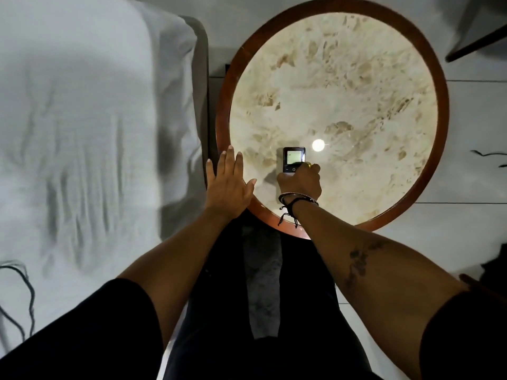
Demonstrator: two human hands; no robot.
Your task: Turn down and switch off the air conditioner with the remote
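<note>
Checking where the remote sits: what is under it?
Marble tabletop lies beneath the remote. The right hand covers its lower half, so contact with the table cannot be seen.

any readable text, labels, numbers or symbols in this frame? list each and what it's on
Power symbol (circle with a stroke), no letters: on the button below the screen of the remote, held in the right hand.
Remote screen: dark marks near its top left, too small and blurred to read.
Small mark left of the power button: unreadable.
No other text visible.
</note>
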